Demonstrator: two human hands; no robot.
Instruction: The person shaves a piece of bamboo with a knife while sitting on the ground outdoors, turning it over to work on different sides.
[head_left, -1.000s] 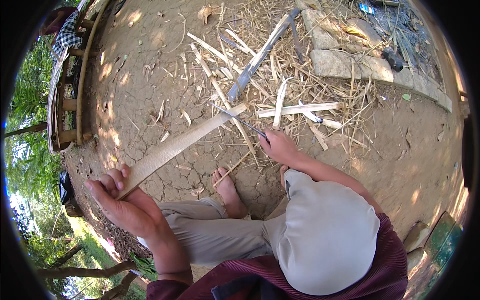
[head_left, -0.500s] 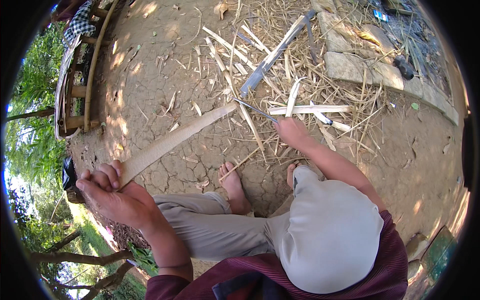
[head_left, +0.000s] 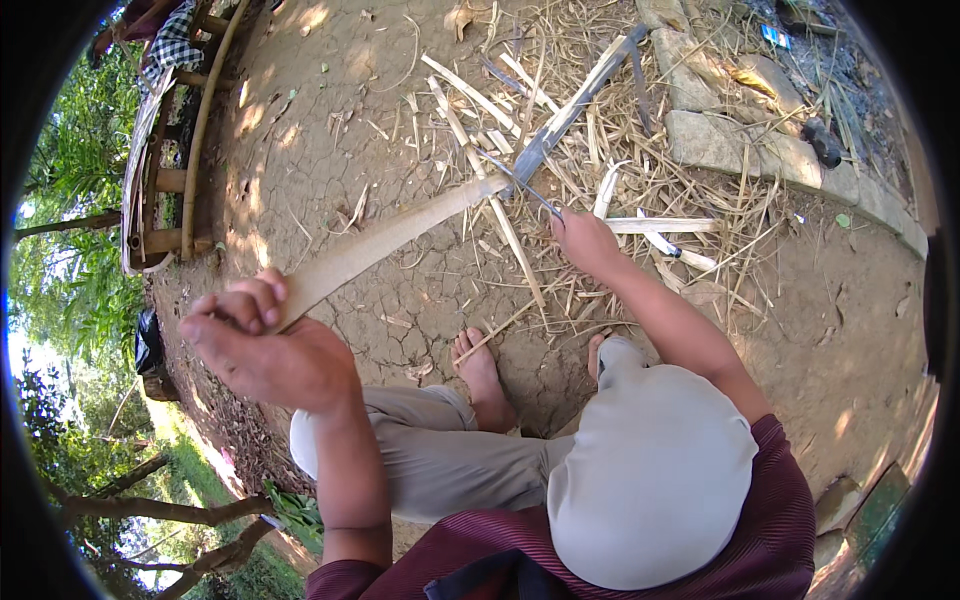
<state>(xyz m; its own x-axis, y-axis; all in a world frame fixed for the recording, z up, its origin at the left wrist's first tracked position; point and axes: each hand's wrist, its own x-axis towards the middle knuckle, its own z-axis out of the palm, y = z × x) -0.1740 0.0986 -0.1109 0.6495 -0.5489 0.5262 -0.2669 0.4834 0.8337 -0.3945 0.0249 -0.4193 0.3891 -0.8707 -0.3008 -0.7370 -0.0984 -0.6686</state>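
Now, these lines tell what you had in your hands at this moment.

Left hand: your left hand (head_left: 262, 345) was closed around the near end of the bamboo strip (head_left: 385, 240), with the fingers curled over its edge, low at the left of the view.

Bamboo strip: it was long, flat and pale. It ran from your left hand up and to the right, over the cracked earth ground (head_left: 330, 120), and its far end reached the blade of the knife (head_left: 520, 185).

Right hand: your right hand (head_left: 585, 240) was closed on the handle of the knife, just beside the far end of the strip and well apart from your left hand.

Knife: the thin blade pointed up and to the left from your right hand and met the tip of the strip. I cannot tell if the edge was inside the bamboo or only touching it.

Bare foot: your bare foot (head_left: 482, 375) stood on the ground between both hands, below the strip and apart from it.

Bamboo slivers: many bamboo slivers (head_left: 640, 180) and dry shavings lay behind your right hand.

Stone slabs: grey stone slabs (head_left: 760, 150) lay beyond the slivers, at the upper right.

Wooden frame: a wooden frame (head_left: 175, 170) stood at the upper left, far from the strip.
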